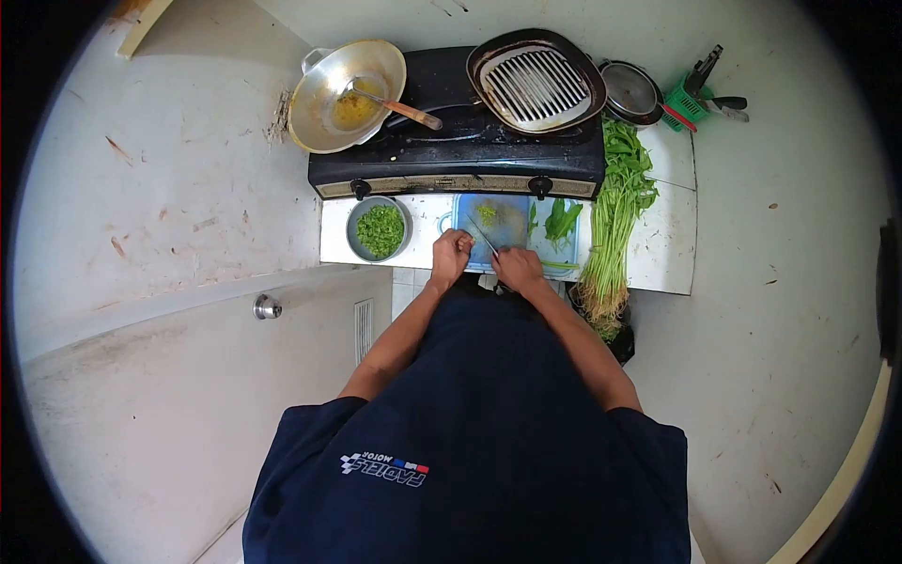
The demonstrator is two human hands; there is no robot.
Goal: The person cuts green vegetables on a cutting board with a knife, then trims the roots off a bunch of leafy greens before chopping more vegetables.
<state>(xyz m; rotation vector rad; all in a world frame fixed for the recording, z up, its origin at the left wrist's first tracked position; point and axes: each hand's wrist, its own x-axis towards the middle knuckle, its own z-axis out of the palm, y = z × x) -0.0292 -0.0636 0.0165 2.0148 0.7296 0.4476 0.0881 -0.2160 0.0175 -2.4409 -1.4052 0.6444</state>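
White tiled desk (667, 235) fronts a black stove (456, 155). Knife (483, 237) slants across the blue board (512, 218), tip pointing away and leftward; right hand (519, 268) grip wraps its handle, left hand (451, 256) grip curled closed.

1. Two hands work at the counter: one left hand (451, 256) and one right hand (519, 270).
2. There is one knife (484, 238) and one blue cutting board (512, 214).
3. One bowl (352, 230) holds chopped greens.
4. One stove (451, 150) has two knobs (359, 188).
5. There are three pans: one wok (319, 117), one grill pan (484, 56) and one small pan (631, 92).
6. One spatula (402, 109) is in view.
7. There is one bundle of stalks (615, 216) and one green basket (684, 99).
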